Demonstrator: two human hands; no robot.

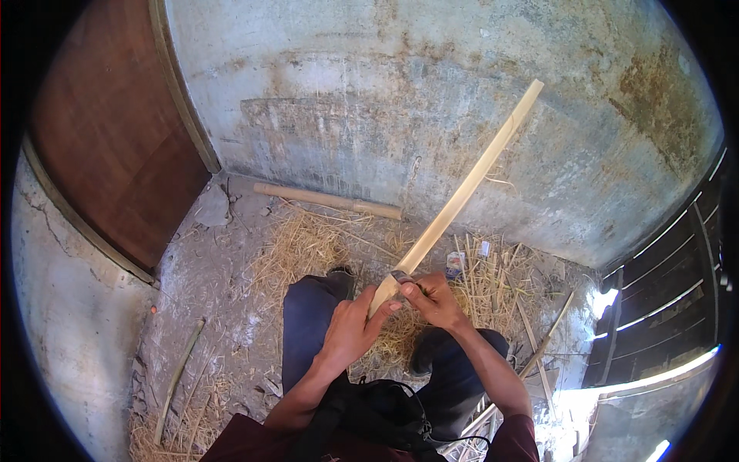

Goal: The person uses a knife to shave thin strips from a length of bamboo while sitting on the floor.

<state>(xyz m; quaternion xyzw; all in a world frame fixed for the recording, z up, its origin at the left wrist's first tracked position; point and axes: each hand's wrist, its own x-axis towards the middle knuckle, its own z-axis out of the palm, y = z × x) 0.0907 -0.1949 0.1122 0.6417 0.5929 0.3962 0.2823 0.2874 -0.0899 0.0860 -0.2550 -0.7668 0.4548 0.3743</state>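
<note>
Pale strip (471,183); right hand (436,301) obscures grey object (399,275).

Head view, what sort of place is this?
Probably a rough shed or simple workroom: straw-like shavings litter the dusty floor, the wall is badly stained, and light shows through gaps in a dark slatted panel.

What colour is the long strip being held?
The strip is pale tan; best seen in head view.

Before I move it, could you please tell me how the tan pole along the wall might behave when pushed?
The tan pole looks rounded, so it may roll; its straight, thick shape suggests it is probably stiff.
</note>
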